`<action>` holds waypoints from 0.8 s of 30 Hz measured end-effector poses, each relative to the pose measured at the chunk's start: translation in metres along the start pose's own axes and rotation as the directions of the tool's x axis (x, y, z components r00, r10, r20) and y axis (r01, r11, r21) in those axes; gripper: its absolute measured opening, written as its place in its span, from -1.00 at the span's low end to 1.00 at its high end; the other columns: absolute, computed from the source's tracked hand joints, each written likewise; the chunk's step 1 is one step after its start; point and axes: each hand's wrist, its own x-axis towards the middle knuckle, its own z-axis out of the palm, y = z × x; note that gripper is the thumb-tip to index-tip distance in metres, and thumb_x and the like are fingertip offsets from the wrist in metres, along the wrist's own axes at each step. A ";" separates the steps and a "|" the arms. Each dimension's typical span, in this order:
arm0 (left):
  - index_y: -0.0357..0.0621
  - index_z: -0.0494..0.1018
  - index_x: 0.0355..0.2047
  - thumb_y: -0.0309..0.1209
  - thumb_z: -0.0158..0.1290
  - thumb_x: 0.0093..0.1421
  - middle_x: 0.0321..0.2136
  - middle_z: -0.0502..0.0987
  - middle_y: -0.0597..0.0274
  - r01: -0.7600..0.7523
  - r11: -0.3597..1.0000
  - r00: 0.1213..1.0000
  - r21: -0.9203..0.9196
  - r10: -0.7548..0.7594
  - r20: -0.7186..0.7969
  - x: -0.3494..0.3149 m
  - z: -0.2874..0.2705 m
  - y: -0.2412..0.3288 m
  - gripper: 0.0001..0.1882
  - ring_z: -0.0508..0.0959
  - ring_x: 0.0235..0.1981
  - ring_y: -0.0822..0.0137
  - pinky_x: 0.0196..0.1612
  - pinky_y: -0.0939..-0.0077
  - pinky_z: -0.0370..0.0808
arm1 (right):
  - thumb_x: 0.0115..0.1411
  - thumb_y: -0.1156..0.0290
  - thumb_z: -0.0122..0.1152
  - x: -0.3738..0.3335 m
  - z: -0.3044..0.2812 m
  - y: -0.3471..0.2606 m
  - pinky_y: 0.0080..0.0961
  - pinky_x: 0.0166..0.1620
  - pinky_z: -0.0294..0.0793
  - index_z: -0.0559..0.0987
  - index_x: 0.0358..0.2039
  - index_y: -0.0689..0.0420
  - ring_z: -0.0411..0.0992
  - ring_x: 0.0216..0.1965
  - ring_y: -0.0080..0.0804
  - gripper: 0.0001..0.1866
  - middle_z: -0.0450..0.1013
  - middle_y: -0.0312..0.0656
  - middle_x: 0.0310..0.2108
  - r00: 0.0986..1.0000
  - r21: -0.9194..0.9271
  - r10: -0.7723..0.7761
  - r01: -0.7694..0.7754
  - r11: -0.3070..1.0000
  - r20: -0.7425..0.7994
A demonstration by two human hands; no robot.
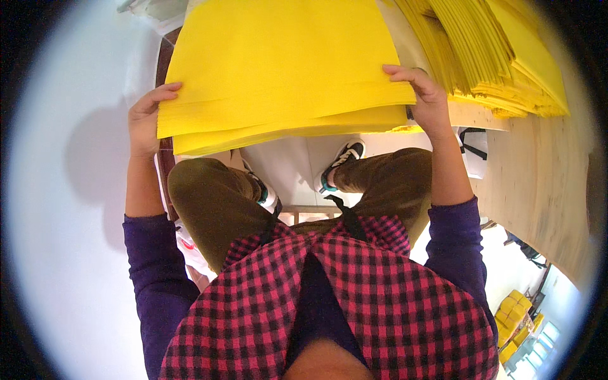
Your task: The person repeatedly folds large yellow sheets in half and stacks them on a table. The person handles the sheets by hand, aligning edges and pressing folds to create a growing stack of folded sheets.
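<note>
Yellow sheets (285,69) look fairly light, soft and crease-prone, best held by the near corners, where partly curled left hand (147,114) (8 o'clock) and right hand (429,98) (4 o'clock) grip them.

Sleeves (461,244) are dark purple; the checked garment (405,285) pink and black; trousers (212,196) brown; shoes (345,155) black, white.

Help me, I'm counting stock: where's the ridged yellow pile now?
In the head view, the ridged yellow pile is at upper right, beyond the right hand and beside the flat yellow stack.
</note>
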 end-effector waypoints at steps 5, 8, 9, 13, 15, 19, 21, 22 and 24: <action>-0.37 0.51 -0.27 -0.69 0.07 0.06 -0.10 0.51 -0.01 -0.094 0.992 0.995 0.085 0.093 0.017 0.000 0.002 0.000 -0.80 0.52 -0.08 0.21 0.05 0.36 0.46 | 0.13 0.72 0.05 0.002 -0.001 0.000 -0.54 0.05 0.38 0.53 -0.27 0.19 0.45 -0.04 -0.41 -0.80 0.52 -0.21 -0.10 0.998 -0.145 -0.055 0.056 0.988 0.012; -0.36 0.51 -0.24 -0.68 0.10 0.05 -0.09 0.51 -0.03 -0.088 0.994 0.996 0.069 0.088 0.011 0.000 0.004 0.000 -0.78 0.51 -0.07 0.20 0.05 0.35 0.45 | 0.11 0.71 0.06 0.001 -0.001 0.000 -0.54 0.06 0.38 0.53 -0.27 0.18 0.45 -0.03 -0.38 -0.79 0.52 -0.20 -0.10 0.998 -0.158 -0.054 0.057 0.986 0.021; -0.36 0.51 -0.24 -0.68 0.10 0.05 -0.09 0.51 -0.03 -0.076 0.994 0.997 0.082 0.076 0.004 0.000 0.004 0.000 -0.78 0.51 -0.07 0.21 0.05 0.35 0.45 | 0.11 0.71 0.07 0.000 -0.001 0.000 -0.53 0.06 0.38 0.53 -0.26 0.18 0.45 -0.03 -0.37 -0.79 0.52 -0.20 -0.09 0.999 -0.135 -0.043 0.047 0.990 0.028; -0.35 0.51 -0.22 -0.67 0.11 0.05 -0.08 0.51 -0.01 -0.067 0.986 0.998 0.154 0.068 -0.002 -0.003 0.009 0.001 -0.76 0.51 -0.06 0.22 0.05 0.38 0.45 | 0.10 0.72 0.06 -0.002 -0.002 0.001 -0.52 0.08 0.36 0.52 -0.26 0.18 0.44 -0.01 -0.36 -0.78 0.51 -0.19 -0.08 0.998 -0.157 -0.034 0.041 0.987 0.047; -0.34 0.51 -0.22 -0.67 0.11 0.05 -0.07 0.51 -0.01 -0.055 0.985 0.998 0.165 0.056 -0.003 -0.004 0.010 0.002 -0.76 0.52 -0.06 0.23 0.06 0.40 0.44 | 0.09 0.73 0.05 -0.002 -0.003 0.000 -0.52 0.09 0.36 0.52 -0.26 0.18 0.44 0.00 -0.35 -0.77 0.51 -0.19 -0.08 0.998 -0.183 -0.043 0.051 0.982 0.051; -0.33 0.53 -0.24 -0.66 0.10 0.04 -0.07 0.51 -0.01 -0.092 0.977 0.996 0.195 0.088 0.027 -0.006 0.010 0.003 -0.77 0.51 -0.06 0.22 0.07 0.41 0.42 | 0.07 0.73 0.08 -0.001 -0.006 0.000 -0.52 0.10 0.34 0.52 -0.26 0.17 0.42 0.01 -0.35 -0.76 0.50 -0.20 -0.08 0.997 -0.179 -0.034 0.045 0.983 0.067; -0.33 0.53 -0.25 -0.65 0.11 0.04 -0.06 0.51 -0.01 -0.109 0.970 0.994 0.216 0.103 0.038 -0.006 0.008 0.003 -0.77 0.51 -0.04 0.21 0.08 0.40 0.41 | 0.06 0.68 0.16 0.000 -0.008 0.001 -0.52 0.12 0.32 0.53 -0.25 0.17 0.40 0.03 -0.37 -0.78 0.49 -0.22 -0.06 0.997 -0.140 -0.012 0.022 0.990 0.072; -0.32 0.54 -0.25 -0.65 0.11 0.04 -0.06 0.50 -0.01 -0.107 0.969 0.994 0.221 0.102 0.035 -0.006 0.007 0.003 -0.78 0.50 -0.04 0.21 0.08 0.40 0.41 | 0.05 0.68 0.16 0.000 -0.008 0.001 -0.53 0.12 0.32 0.53 -0.25 0.17 0.39 0.03 -0.37 -0.77 0.49 -0.22 -0.06 0.997 -0.155 -0.013 0.024 0.988 0.076; -0.31 0.54 -0.25 -0.64 0.11 0.03 -0.05 0.50 -0.01 -0.101 0.967 0.995 0.233 0.097 0.028 -0.007 0.005 0.002 -0.78 0.50 -0.03 0.20 0.08 0.39 0.40 | 0.05 0.69 0.16 0.000 -0.008 0.003 -0.53 0.12 0.32 0.53 -0.25 0.17 0.39 0.04 -0.37 -0.76 0.49 -0.23 -0.06 0.996 -0.169 -0.028 0.041 0.985 0.079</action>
